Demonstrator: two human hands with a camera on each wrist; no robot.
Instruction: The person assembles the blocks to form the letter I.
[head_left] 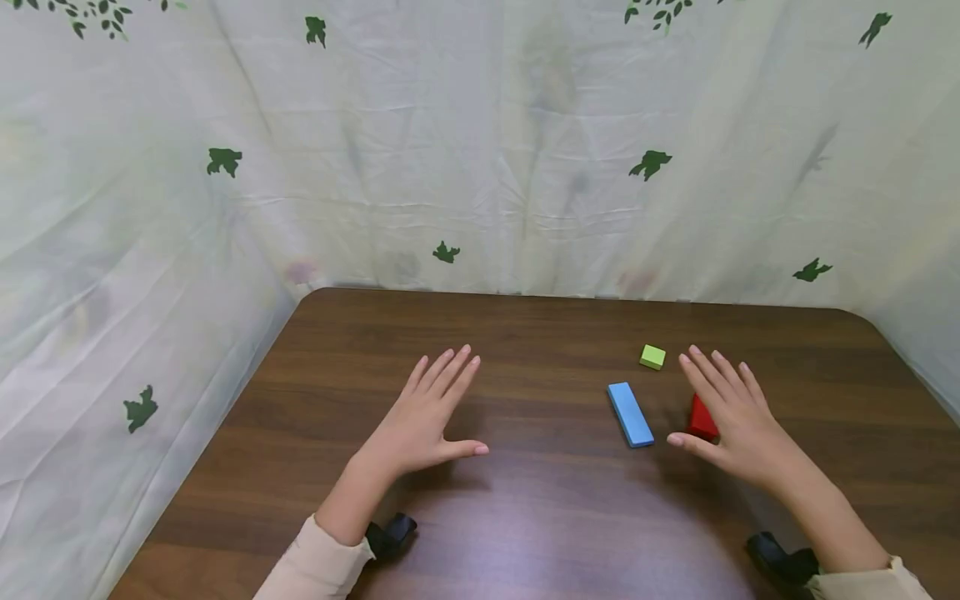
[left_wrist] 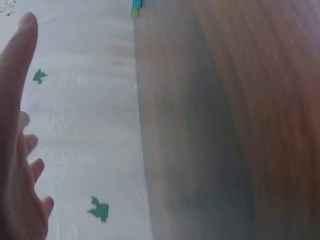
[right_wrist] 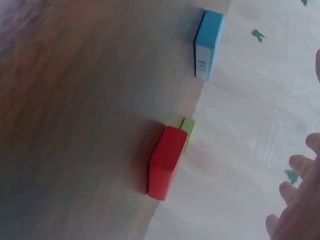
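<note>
Both hands hover over the brown table with fingers straight and thumbs spread. My left hand holds nothing and has bare tabletop beneath it. Over on the right, my right hand partly covers a red block in the head view; the right wrist view shows that red block whole, apart from the fingers. A flat blue block lies left of the right thumb, its long side running away from me. Behind it sits a small light green block, near the right fingertips.
The wooden table has rounded far corners. A pale curtain with green leaf shapes hangs along its far edge and left side. Dark straps circle the wrists below light sleeves.
</note>
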